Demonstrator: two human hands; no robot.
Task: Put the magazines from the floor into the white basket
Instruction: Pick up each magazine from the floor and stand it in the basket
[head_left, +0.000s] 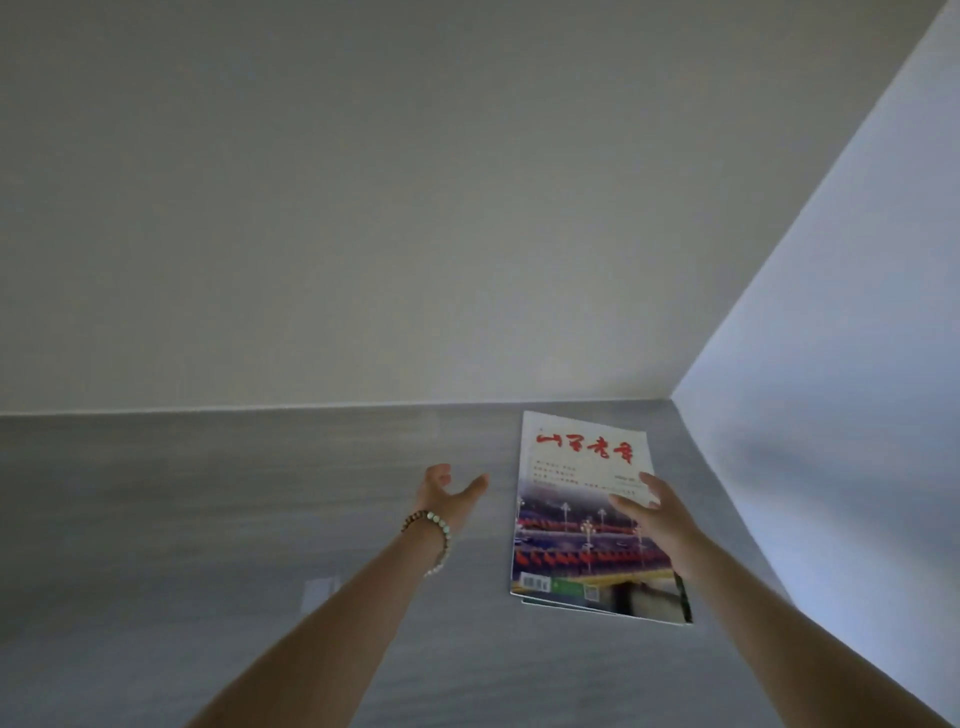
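Both forearms reach out over the grey floor (208, 519), a beaded bracelet (435, 535) on the left wrist. The left hand (449, 491) is spread, empty. The right hand (649, 512), fingers loosely extended and gripping nothing, overlaps the stacked magazines (571, 525) lying near the wall corner (671, 398).

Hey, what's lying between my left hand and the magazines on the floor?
Nothing. The head view shows only bare grey floor between the left hand and the magazines.

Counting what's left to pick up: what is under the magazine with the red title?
A second magazine peeks out along the near edge of the red-titled magazine; its cover is hidden, as is anything beneath it.
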